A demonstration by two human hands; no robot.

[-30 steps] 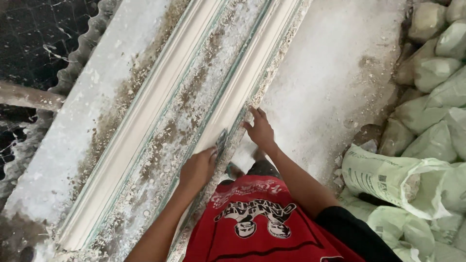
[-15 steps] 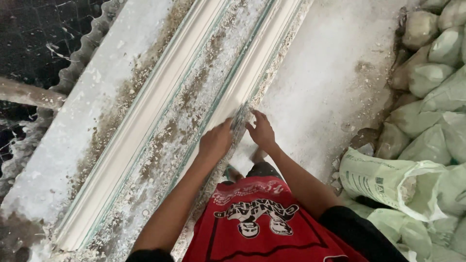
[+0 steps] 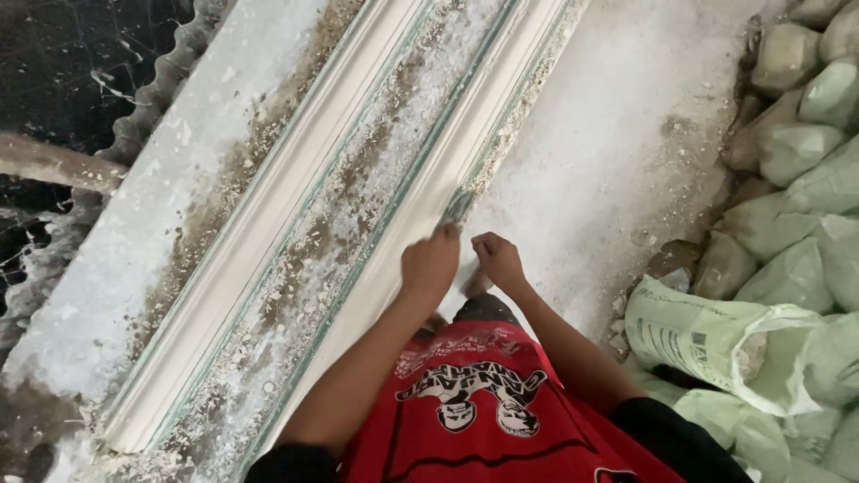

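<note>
Two long white plaster mouldings [image 3: 295,233] lie side by side on a dusty slab, running from lower left to upper right. My left hand [image 3: 430,264] grips a flat metal scraper [image 3: 458,207], whose blade lies against the outer edge of the right moulding [image 3: 465,152]. My right hand [image 3: 497,260] sits just beside it, fingers curled, resting at the same edge; what it holds, if anything, is hidden.
Plaster crumbs and brown stains cover the slab [image 3: 179,179]. Pale green sacks [image 3: 787,215] are piled at the right, one open sack [image 3: 716,335] lying near my right elbow. A dark corrugated sheet [image 3: 80,80] borders the upper left. White dusty floor [image 3: 626,134] lies between.
My left hand has slid the scraper up along the right moulding's edge, from below my right hand to level with it. My right hand has curled its fingers.
</note>
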